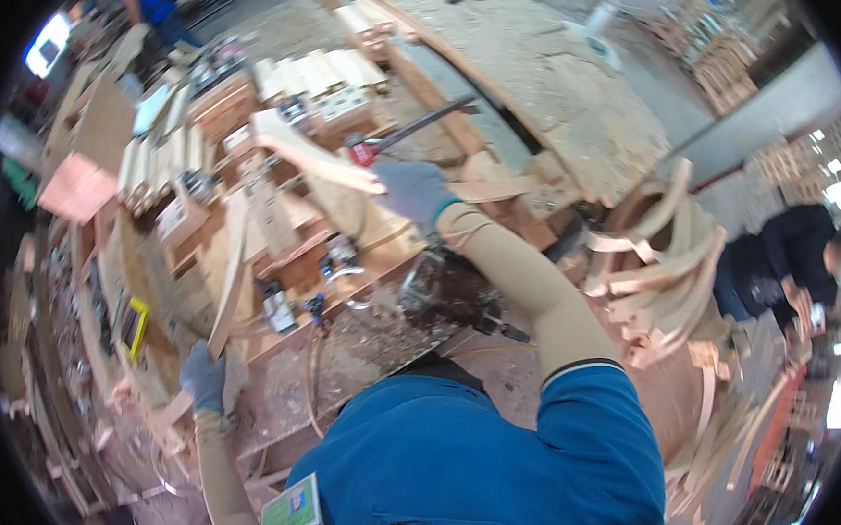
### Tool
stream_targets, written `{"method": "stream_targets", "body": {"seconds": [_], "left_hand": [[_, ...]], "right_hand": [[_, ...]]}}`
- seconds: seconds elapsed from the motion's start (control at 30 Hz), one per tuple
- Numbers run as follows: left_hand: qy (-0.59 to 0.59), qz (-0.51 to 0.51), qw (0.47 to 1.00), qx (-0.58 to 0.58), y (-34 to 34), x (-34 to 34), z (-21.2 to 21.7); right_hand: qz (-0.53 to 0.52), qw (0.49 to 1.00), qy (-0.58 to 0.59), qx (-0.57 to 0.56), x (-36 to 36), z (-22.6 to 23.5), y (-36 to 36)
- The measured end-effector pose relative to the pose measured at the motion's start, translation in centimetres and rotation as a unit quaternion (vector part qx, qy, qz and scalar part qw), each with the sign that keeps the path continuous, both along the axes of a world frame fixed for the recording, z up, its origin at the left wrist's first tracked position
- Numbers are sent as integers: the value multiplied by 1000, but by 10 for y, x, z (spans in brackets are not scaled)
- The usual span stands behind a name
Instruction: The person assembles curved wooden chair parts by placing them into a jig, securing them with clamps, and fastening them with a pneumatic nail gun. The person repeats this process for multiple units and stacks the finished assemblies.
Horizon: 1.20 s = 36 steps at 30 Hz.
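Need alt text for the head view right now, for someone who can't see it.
Seen from above, a person in a blue shirt with grey gloves works at a cluttered wooden workbench: the right hand grips a curved wooden piece, and the left hand holds a long wooden strip. A bin of curved wooden pieces stands to the right.
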<state>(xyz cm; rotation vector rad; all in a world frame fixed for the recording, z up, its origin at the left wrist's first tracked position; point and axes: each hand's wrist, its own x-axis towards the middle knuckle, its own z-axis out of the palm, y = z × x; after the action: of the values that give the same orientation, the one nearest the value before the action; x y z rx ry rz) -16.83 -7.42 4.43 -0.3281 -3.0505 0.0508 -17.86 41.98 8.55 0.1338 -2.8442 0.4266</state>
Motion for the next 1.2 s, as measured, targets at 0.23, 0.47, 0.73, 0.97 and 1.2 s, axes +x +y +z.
{"method": "stream_targets", "body": {"seconds": [0.23, 0.47, 0.73, 0.97, 1.2], "left_hand": [[13, -25, 1000, 6, 11, -4, 11], [-62, 5, 998, 32, 7, 0, 25], [-149, -49, 980, 125, 99, -69, 45], [-177, -14, 982, 67, 113, -87, -12], [-308, -72, 944, 97, 94, -108, 20]], "right_hand": [[31, 992, -52, 112, 22, -37, -2], [23, 971, -224, 81, 12, -27, 3], [91, 981, -167, 36, -43, -10, -46], [40, 991, -119, 51, -45, -47, -72], [150, 957, -210, -131, -79, -22, -41]]}}
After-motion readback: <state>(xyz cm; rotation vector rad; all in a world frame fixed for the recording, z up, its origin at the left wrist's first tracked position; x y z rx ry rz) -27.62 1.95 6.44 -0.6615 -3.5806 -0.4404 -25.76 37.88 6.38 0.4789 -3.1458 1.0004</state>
